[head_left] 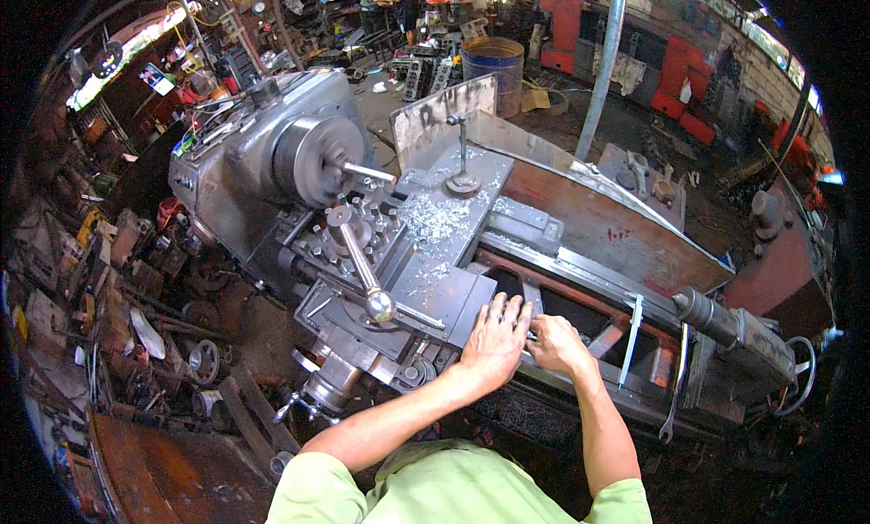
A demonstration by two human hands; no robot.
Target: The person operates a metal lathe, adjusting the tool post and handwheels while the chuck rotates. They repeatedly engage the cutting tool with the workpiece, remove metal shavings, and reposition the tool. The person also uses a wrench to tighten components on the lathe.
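The person stands at a grey metal lathe (272, 171), and both hands meet at the near right corner of its carriage (435, 279). The left hand (497, 336) lies flat on that corner, palm down, fingers together and stretched out toward the lathe bed (580, 279), clamped on nothing. The right hand (555, 341) sits just beside it, touching it, with fingers curled at the edge of the carriage; whether it grips anything there cannot be told. Left of the hands, a long lever with a shiny ball knob (379, 304) angles across the tool post. Bright metal shavings (435, 218) are scattered over the carriage top beyond the hands, and an upright stand (462, 157) rises from it farther back. The round chuck (313, 160) faces the carriage from the left. To the right of the hands, the tailstock (739, 332) rests on the bed, with two wrenches (632, 339) leaning near it.
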